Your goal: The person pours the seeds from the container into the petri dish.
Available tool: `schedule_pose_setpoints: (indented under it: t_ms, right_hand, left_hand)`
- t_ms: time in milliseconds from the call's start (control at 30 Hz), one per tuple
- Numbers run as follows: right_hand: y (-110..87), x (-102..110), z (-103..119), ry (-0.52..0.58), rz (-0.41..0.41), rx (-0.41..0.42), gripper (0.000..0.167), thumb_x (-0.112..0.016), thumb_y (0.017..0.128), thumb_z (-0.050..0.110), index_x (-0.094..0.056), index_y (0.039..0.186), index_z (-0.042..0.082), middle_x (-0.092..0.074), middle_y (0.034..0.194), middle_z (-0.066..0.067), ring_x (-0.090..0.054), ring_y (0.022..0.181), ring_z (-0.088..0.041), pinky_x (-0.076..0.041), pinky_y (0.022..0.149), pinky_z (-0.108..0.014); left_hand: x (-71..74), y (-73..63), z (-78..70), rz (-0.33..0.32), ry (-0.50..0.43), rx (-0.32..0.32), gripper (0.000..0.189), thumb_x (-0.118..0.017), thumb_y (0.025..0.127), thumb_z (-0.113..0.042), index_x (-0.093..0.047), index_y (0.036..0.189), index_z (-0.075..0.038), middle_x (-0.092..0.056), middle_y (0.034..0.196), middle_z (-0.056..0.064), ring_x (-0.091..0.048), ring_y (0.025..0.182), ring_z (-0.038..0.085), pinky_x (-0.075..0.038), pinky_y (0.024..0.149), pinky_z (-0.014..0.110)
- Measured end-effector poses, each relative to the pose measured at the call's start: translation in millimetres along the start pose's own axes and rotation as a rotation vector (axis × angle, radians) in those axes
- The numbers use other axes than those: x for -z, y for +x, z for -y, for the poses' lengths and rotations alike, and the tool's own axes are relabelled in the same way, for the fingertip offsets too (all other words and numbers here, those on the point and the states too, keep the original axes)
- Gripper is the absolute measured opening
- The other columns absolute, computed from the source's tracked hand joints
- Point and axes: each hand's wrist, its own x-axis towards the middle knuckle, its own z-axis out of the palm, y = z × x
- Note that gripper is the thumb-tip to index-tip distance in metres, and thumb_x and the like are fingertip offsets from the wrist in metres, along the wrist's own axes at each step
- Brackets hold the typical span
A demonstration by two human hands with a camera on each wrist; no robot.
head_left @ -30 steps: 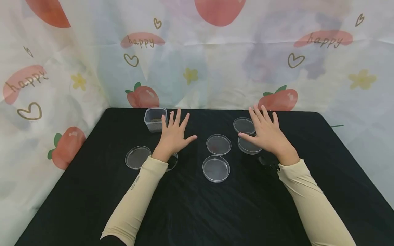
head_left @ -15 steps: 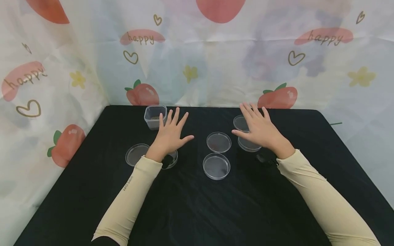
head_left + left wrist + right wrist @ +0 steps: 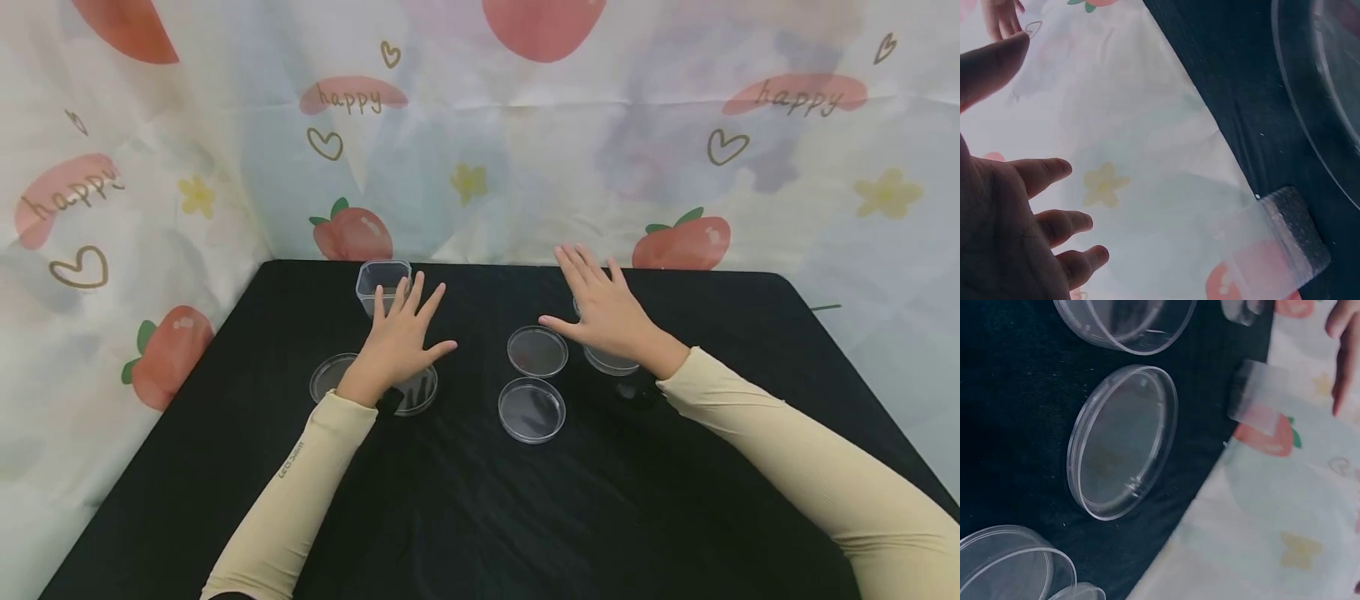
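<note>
My left hand point(image 3: 393, 346) hovers with fingers spread over the left part of the black table, holding nothing. Beneath its wrist lie two clear round petri dishes, one at the left point(image 3: 326, 379) partly covered by the hand and another petri dish point(image 3: 420, 390) to the right. Just beyond its fingertips stands a clear square plastic tub point(image 3: 383, 273), with grey grainy contents at its bottom in the left wrist view. My right hand point(image 3: 611, 317), fingers straight and thumb out, is above a petri dish point(image 3: 611, 362) and mostly hides another behind it. It grips nothing.
Mid-table, a petri dish point(image 3: 537, 351) lies right behind another petri dish point(image 3: 532, 410). A small dark shiny object point(image 3: 636, 392) lies by the right cuff, too dim to identify. A printed cloth point(image 3: 480, 125) hangs along the table's back and left side.
My right hand has moved left, toward the middle dishes. My left hand has shifted a little left and nearer, uncovering more of the dish at its wrist. The dishes and tub stay put.
</note>
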Motion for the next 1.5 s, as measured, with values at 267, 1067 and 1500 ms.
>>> schedule_pose_setpoints:
  t_ms: [267,1067,1500]
  right_hand:
    - [19.0,-11.3,6.6,0.006,-0.019,0.078,0.098,-0.059,0.085,0.053,-0.003,0.152,0.010,-0.009,0.159,-0.010,-0.011,0.147,-0.030,-0.008,0.114,-0.062]
    - [102.6,-42.2,49.1,0.056,0.066,0.208,0.095,-0.059,0.086,0.053,-0.008,0.151,0.006,-0.015,0.158,-0.013,-0.018,0.145,-0.028,-0.018,0.115,-0.057]
    - [148.6,-69.2,74.1,0.196,0.175,0.214,0.098,-0.063,0.085,0.049,-0.004,0.152,0.008,-0.013,0.158,-0.012,-0.020,0.145,-0.026,-0.019,0.116,-0.053]
  left_hand:
    - [-5.3,-2.9,11.7,-0.037,0.020,0.002,0.086,-0.051,0.089,-0.057,-0.007,0.153,-0.019,0.000,0.159,0.014,0.001,0.147,0.034,0.003,0.115,0.060]
    - [-14.5,-35.6,54.9,0.028,-0.013,0.020,0.087,-0.057,0.088,-0.052,-0.016,0.151,-0.007,-0.014,0.156,0.019,-0.014,0.144,0.039,-0.007,0.115,0.060]
    - [-22.2,-43.8,57.2,0.090,0.041,-0.013,0.089,-0.058,0.085,-0.056,-0.023,0.149,-0.005,-0.029,0.152,0.018,-0.026,0.142,0.035,-0.017,0.116,0.056]
